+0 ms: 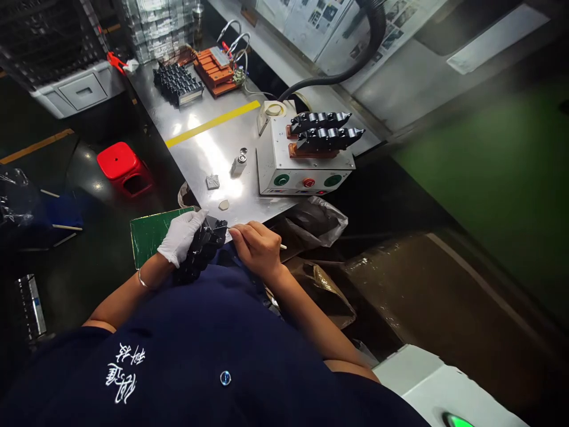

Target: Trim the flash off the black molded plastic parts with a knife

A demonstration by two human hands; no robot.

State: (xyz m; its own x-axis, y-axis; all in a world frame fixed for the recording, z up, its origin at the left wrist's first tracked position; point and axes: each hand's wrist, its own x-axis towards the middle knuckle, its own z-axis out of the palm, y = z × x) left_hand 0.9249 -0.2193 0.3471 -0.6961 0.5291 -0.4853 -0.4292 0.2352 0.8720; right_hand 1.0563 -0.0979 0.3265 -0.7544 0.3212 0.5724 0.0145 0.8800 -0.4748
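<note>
My left hand (181,235), in a white glove, is closed on a black moulded part (202,248) with a row of rounded lobes, held in front of my body at the table's near corner. My bare right hand (258,246) pinches a slim stick-like tool. Its thin dark tip reaches the part's upper end, and its pale rear end (283,247) sticks out behind my fingers; whether it is a brush or a swab I cannot tell. On the table just beyond are a small bottle (239,163), a grey square block (213,181) and a pale flat piece (223,204).
A white control box (306,167) with buttons carries two black lobed parts (329,139) on the right. Farther back are an orange fixture (216,71) and more black parts (178,84). A red stool (118,159) stands left; plastic bags (326,222) lie right of the table.
</note>
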